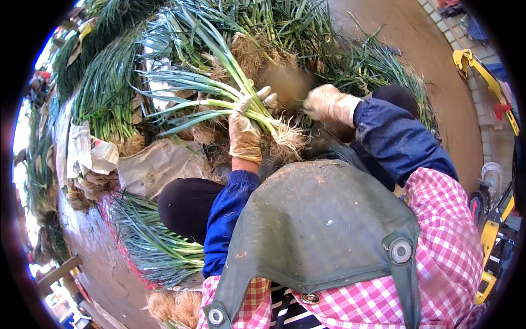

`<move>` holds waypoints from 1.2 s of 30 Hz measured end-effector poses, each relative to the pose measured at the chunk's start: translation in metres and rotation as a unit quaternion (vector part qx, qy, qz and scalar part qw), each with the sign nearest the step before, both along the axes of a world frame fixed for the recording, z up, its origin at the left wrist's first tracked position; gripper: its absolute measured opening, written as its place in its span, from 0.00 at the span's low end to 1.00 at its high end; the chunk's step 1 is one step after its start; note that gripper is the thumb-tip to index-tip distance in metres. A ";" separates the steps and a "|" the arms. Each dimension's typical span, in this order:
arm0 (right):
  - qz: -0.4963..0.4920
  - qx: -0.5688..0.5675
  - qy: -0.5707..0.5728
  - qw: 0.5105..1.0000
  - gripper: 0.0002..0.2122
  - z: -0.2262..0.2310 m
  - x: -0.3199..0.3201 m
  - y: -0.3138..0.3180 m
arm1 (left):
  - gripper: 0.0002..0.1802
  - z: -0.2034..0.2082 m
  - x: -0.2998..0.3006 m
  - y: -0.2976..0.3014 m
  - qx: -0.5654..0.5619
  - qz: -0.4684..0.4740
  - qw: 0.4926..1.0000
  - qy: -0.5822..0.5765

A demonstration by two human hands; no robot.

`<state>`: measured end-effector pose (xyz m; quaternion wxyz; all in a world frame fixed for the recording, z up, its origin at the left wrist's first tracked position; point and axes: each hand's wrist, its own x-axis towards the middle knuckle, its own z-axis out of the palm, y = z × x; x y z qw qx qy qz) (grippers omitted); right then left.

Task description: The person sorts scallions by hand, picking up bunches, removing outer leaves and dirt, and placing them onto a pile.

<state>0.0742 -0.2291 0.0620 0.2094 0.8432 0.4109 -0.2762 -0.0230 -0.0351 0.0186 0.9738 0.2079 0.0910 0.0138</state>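
My left hand [245, 134], in a soiled pale glove, is wrapped round a small bunch of green onions [233, 74]. Their green leaves fan out to the upper left, and the pale stringy roots [289, 137] point right. My right hand [331, 105], gloved the same way, is closed just right of the roots, apart from the bunch. Whatever its fingers pinch, if anything, cannot be made out. A brown blur hangs between the two hands. Behind them lies a large heap of green onions [279, 24] with brown root clumps [249, 55].
More onion bundles [104, 90] lie at the left beside a crumpled tan sheet [164, 167]. Another bundle [156, 241] rests on the ground by my left knee. A dark green apron [323, 214] covers my lap. Yellow machinery [487, 241] stands at the right, past the brown floor [455, 82].
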 end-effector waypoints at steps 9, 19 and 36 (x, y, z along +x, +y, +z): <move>-0.064 0.295 0.091 0.949 0.18 0.051 -0.002 0.182 | 0.08 -0.017 -0.012 0.000 0.018 0.033 0.992 0.119; -0.128 0.625 0.191 0.746 0.11 0.019 -0.012 0.147 | 0.14 -0.013 -0.010 0.004 -0.068 0.056 0.986 0.143; -0.330 0.157 0.724 0.585 0.08 0.031 -0.024 0.001 | 0.22 0.019 -0.012 0.018 -0.051 0.058 0.997 -0.005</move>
